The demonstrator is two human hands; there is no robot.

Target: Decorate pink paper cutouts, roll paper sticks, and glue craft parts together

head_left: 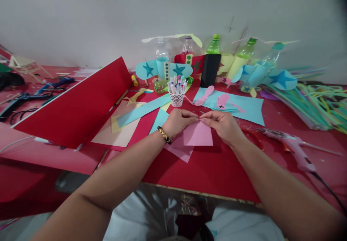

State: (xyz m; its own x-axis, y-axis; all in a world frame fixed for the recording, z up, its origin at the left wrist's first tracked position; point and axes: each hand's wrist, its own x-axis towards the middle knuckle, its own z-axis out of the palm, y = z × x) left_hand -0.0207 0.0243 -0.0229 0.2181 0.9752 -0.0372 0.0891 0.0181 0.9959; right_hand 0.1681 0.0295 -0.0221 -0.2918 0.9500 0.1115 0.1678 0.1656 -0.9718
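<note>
Both my hands meet over the red table, pinching the top edge of a pink sheet of paper [198,134]. The fingers of my left hand [180,121] are closed on its upper left part. My right hand [221,123] grips the same edge close beside, fingertips nearly touching. A thin pointed tip shows just above the fingers; I cannot make out what it is. Beneath hangs part of another pink sheet [184,152], flat on the table. Pink cut-out shapes [204,95] rest on a light blue sheet [252,109] beyond my right hand.
A cup of markers [177,98] stands ahead. Bottle planes with paper wings [162,69] line the wall, near a black phone-like block [210,70]. A pink glue gun [292,145] lies right, a bundle of coloured strips [300,105] behind it. Left stands a red board [81,103].
</note>
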